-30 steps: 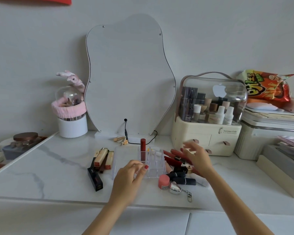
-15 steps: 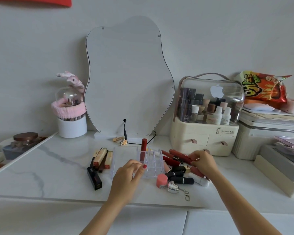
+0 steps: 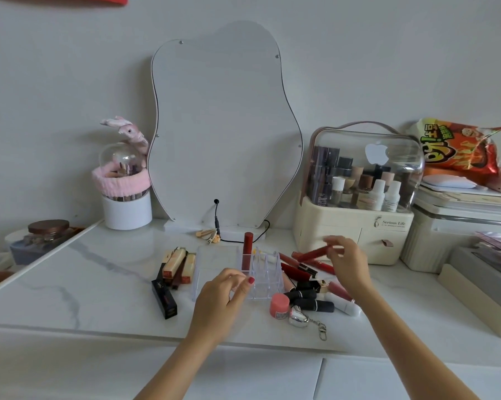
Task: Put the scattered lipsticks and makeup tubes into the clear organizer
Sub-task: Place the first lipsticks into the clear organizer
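The clear organizer point(image 3: 265, 274) stands mid-table with one red lip tube point(image 3: 247, 249) upright in a back-left slot. My left hand point(image 3: 223, 298) grips the organizer's front left corner. My right hand point(image 3: 346, 262) holds a second red lip tube point(image 3: 312, 253) lifted slightly above the pile, pointing left. Under and beside that hand lie several red and black lipsticks point(image 3: 301, 272). Left of the organizer lie gold boxed lipsticks point(image 3: 175, 265) and a black box point(image 3: 164, 298).
A pink round pot point(image 3: 279, 306) and a silver heart keychain point(image 3: 299, 316) lie at the front. A mirror point(image 3: 223, 128) stands behind, with a cream cosmetics case point(image 3: 353, 226) to the right. A white cup point(image 3: 127, 210) stands at back left.
My right hand closed on a red lip tube in the pile and raised it off the table. My left hand stayed on the organizer.
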